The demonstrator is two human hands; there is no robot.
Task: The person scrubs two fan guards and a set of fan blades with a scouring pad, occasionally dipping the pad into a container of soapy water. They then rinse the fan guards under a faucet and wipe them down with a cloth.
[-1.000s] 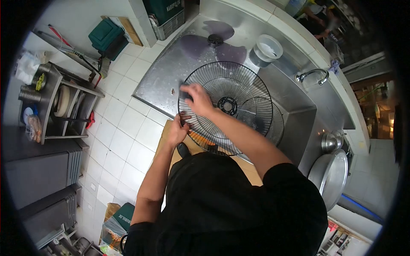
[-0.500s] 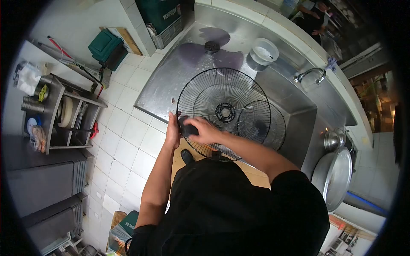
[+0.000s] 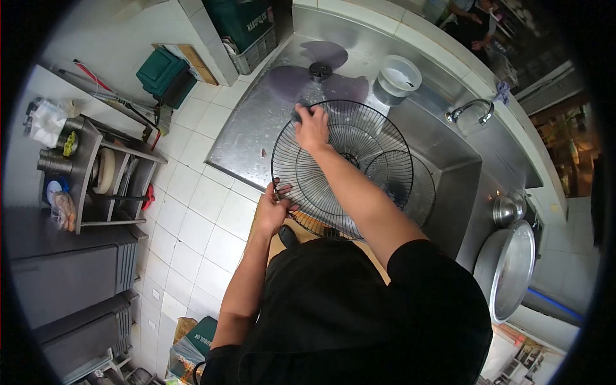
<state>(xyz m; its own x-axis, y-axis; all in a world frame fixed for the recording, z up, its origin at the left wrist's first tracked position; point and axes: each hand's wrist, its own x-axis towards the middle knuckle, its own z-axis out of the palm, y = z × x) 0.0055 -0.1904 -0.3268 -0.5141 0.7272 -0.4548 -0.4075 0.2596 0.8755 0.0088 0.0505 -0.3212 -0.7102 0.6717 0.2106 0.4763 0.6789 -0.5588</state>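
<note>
A round black wire fan grille point(image 3: 378, 131) lies over the edge of the steel counter and the sink. My left hand point(image 3: 274, 206) grips its near left rim, fingers curled round the wires. At the grille's far left rim, my right hand point(image 3: 312, 127) is closed on a dark pad point(image 3: 298, 115), mostly hidden by the fingers. A second wire grille point(image 3: 423, 192) sits underneath, in the sink. Behind them, a purple translucent fan blade point(image 3: 289, 80) rests flat on the wet counter.
A clear tub point(image 3: 396, 78) stands beside the fan blade. The faucet point(image 3: 471, 114) rises over the sink point(image 3: 454, 192). At the right are a big metal basin point(image 3: 513, 273) and steel bowls point(image 3: 505, 210). A steel shelf unit point(image 3: 119, 179) stands left. A person point(image 3: 473, 25) is beyond the wall.
My right hand has moved from the grille's near left edge up to its far left rim, with the dark pad. My left hand has shifted slightly down and now wraps the rim.
</note>
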